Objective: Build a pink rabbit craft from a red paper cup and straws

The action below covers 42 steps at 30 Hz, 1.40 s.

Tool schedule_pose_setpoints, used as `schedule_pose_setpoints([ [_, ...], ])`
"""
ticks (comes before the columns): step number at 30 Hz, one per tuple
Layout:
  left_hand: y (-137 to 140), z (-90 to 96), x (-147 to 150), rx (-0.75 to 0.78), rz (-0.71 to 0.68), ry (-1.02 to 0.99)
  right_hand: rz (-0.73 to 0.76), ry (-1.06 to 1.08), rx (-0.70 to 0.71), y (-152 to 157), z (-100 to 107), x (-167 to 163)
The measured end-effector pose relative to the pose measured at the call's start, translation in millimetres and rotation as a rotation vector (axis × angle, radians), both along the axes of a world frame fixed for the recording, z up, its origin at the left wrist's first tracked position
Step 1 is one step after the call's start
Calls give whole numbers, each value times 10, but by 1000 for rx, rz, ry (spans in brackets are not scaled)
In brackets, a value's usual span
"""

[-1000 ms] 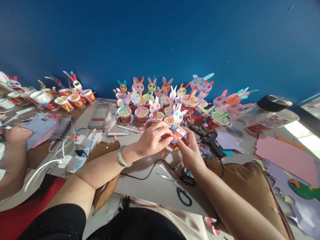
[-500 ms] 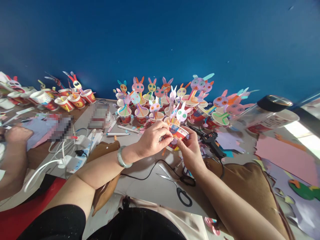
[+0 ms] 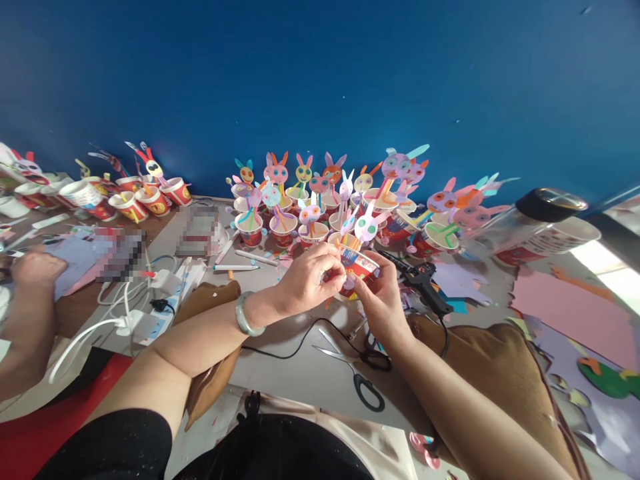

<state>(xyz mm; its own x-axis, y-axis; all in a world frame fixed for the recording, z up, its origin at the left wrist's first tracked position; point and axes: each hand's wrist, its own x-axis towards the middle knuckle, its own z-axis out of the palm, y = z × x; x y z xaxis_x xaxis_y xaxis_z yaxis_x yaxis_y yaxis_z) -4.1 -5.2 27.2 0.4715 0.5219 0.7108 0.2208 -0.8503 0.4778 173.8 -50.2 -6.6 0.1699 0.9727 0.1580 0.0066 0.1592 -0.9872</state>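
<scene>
Between my hands is a red paper cup [image 3: 356, 265], tilted, with a white paper rabbit head [image 3: 367, 227] with green eyes rising from it. My right hand [image 3: 383, 300] is closed round the cup's right side, thumb on its front. My left hand [image 3: 313, 279] is closed at the cup's left edge, thumb and fingers pinched together; what they hold, if anything, is too small to make out. Open scissors [image 3: 350, 367] with black handles lie below my hands. A black glue gun [image 3: 426, 288] lies just right of my right hand.
Several paper cups with paper animal heads [image 3: 283, 232] stand along the blue wall. A power strip [image 3: 170, 300] with cables lies left, near another person's hand [image 3: 40, 267]. Right are a clear bottle [image 3: 510, 227], pink paper [image 3: 575, 313] and a brown cushion [image 3: 490, 380]. A black cord crosses the table.
The cup and its rabbit head have shifted very slightly to the right. Both hands keep nearly the same pose and place.
</scene>
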Motion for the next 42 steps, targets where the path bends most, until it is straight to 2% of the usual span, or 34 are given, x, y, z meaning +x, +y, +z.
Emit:
schedule_pose_setpoints([
  [6, 12, 3, -7, -2, -7, -19, 10, 25, -8, -9, 28, -1],
  [19, 40, 32, -48, -181, -71, -97, -2, 31, -31, -20, 44, 6],
  [27, 28, 102, -53, -531, -73, -167, -2, 71, -65, -35, 122, -40],
  [32, 23, 145, -49, -741, -143, -230, -10, 65, -56, -25, 104, -35],
  [36, 8, 154, -40, -743, -158, -268, -27, 24, 12, -18, 89, -28],
  [42, -31, 60, 8, -565, -109, -320, 0, -11, 29, -23, 92, -27],
])
